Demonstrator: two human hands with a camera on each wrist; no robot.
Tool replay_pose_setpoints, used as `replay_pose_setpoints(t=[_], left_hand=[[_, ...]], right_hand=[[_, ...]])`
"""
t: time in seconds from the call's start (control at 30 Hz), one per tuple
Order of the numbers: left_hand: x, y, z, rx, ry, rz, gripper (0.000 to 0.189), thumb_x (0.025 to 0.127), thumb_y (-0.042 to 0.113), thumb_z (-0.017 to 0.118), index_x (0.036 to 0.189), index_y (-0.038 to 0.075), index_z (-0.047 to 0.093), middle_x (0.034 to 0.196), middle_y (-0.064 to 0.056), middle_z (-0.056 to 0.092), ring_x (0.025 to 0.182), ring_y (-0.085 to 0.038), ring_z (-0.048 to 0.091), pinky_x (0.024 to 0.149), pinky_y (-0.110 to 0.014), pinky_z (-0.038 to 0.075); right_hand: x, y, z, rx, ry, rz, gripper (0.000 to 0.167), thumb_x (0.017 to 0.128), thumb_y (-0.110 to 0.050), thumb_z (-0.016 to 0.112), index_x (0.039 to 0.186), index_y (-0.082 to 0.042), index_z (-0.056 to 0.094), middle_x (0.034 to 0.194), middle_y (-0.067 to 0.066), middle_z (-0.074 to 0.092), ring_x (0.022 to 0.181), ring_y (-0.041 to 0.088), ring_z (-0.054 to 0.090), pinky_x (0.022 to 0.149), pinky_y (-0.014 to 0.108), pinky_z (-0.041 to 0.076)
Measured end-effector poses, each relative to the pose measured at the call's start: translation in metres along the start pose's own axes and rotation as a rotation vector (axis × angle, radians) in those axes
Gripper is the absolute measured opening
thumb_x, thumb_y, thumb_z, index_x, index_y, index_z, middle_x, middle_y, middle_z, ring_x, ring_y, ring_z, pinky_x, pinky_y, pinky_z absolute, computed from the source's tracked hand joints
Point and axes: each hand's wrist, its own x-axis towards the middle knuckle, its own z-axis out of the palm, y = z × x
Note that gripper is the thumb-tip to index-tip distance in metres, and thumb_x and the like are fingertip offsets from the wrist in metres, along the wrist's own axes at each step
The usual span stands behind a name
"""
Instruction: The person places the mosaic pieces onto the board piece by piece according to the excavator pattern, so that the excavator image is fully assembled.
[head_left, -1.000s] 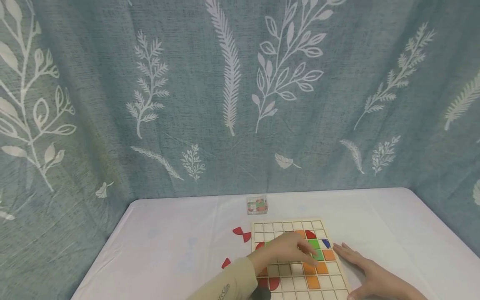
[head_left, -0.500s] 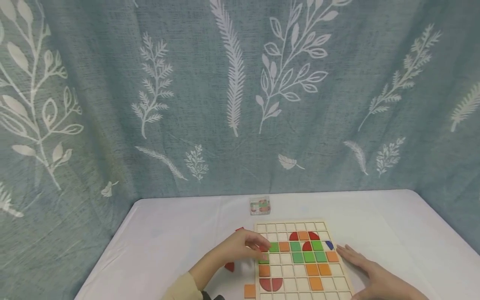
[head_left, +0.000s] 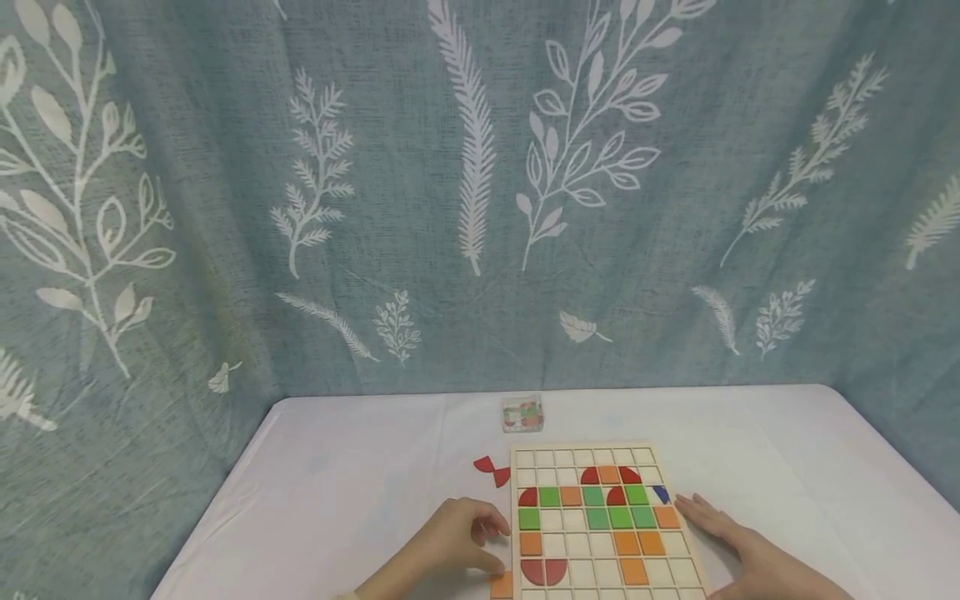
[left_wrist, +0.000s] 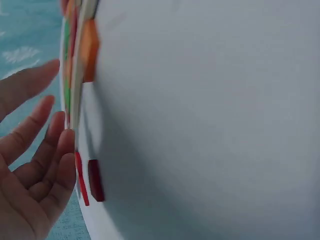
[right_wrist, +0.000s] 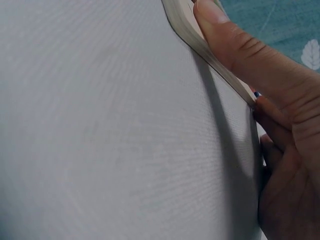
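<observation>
In the head view my left hand (head_left: 467, 540) is just off the left edge of the wooden grid board (head_left: 577, 546), its fingers loosely curved. Its thumb is close to an orange square tile (head_left: 501, 585) lying beside the board. The left wrist view shows nothing between these fingers (left_wrist: 37, 135), and the orange tile (left_wrist: 90, 50) lies apart from them. My right hand (head_left: 738, 546) lies along the board's right edge. Seen from the right wrist, its thumb (right_wrist: 250, 47) rests on the board's rim (right_wrist: 200, 45). Green, orange and red pieces and a blue piece (head_left: 661, 494) fill some squares.
Red fan-shaped pieces (head_left: 501, 477) lie on the white tablecloth (head_left: 360, 483) left of the board. Behind the board stands a small clear box (head_left: 522, 414) with coloured pieces in it. A blue-green leaf-patterned curtain (head_left: 420, 208) hangs behind the table.
My left hand has moved left from over the board, then down beside its left edge, uncovering the tiles there. The right hand keeps its place at the right edge.
</observation>
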Motion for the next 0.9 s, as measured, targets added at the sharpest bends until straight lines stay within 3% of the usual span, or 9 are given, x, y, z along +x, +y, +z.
replay_pose_setpoints(t=[0.1,0.27,0.53,0.9], left_hand=[[-0.005,-0.001,0.005,0.015,-0.002,-0.021,0.024,0.063,0.018,0.083,0.079,0.013,0.066,0.072,0.008,0.057,0.066,-0.009,0.047,0.06,-0.022,0.04],[-0.011,-0.004,0.011,-0.042,-0.005,-0.079,0.023,0.063,0.013,0.08,0.079,0.016,0.064,0.077,0.007,0.057,0.075,-0.015,0.047,0.065,-0.028,0.041],[-0.018,-0.006,0.015,-0.065,-0.04,-0.023,0.026,0.062,0.012,0.078,0.085,0.017,0.067,0.08,0.009,0.056,0.077,-0.01,0.046,0.066,-0.025,0.041],[-0.019,-0.004,0.015,-0.028,-0.068,-0.081,0.022,0.064,0.015,0.08,0.082,0.017,0.067,0.079,0.008,0.055,0.077,-0.01,0.05,0.071,-0.03,0.047]], right_hand=[[0.0,0.001,-0.001,-0.011,0.002,-0.006,0.101,0.072,-0.038,0.076,0.149,-0.021,0.013,0.153,0.019,0.004,0.135,0.048,0.002,0.095,0.068,0.023],[0.0,0.002,-0.001,-0.023,0.01,0.001,0.101,0.071,-0.039,0.076,0.149,-0.023,0.014,0.153,0.018,0.004,0.136,0.046,0.002,0.095,0.068,0.023],[0.002,0.004,-0.001,-0.013,0.004,0.018,0.099,0.073,-0.039,0.076,0.149,-0.025,0.014,0.154,0.017,0.004,0.136,0.046,0.002,0.095,0.069,0.022],[0.003,0.001,0.002,-0.027,0.019,0.043,0.101,0.071,-0.042,0.076,0.149,-0.026,0.014,0.154,0.017,0.005,0.136,0.046,0.004,0.095,0.068,0.024]])
